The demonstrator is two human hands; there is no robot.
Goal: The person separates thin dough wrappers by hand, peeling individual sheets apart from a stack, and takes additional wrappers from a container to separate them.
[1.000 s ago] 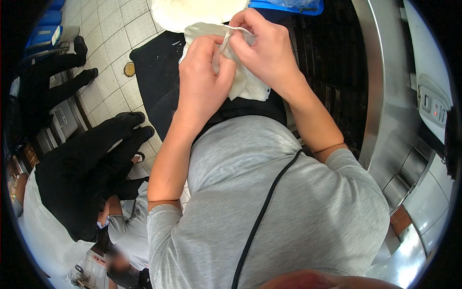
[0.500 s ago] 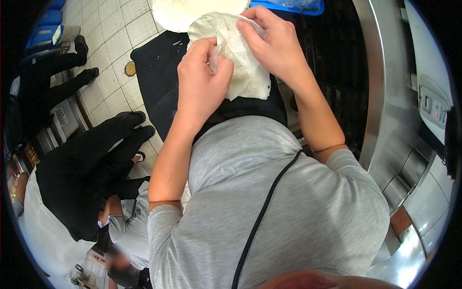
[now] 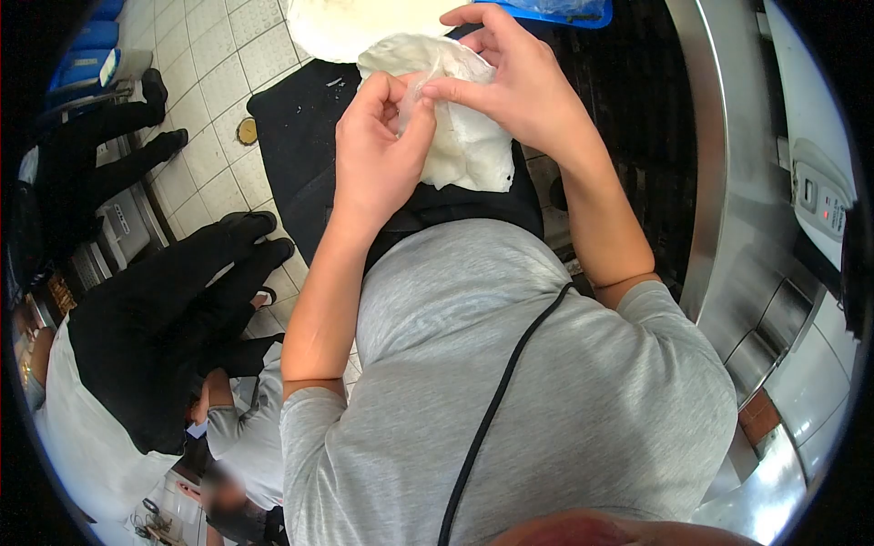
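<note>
pale sheet [image 3: 478, 150] | between hands [image 3: 378, 141] [image 3: 533, 91] | left pinching fold | right contact unclear

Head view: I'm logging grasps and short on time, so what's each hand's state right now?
Left hand: closed, pinching the thin pale sheet.
Right hand: open, index finger apart from thumb, thumb tip at the sheet.

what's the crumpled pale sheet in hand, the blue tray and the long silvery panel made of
Crumpled pale sheet: matte, maybe dough or cloth, from its limp folds. Blue tray: likely smooth plastic, evenly coloured. Long silvery panel: apparently satin steel, softly reflecting.
</note>
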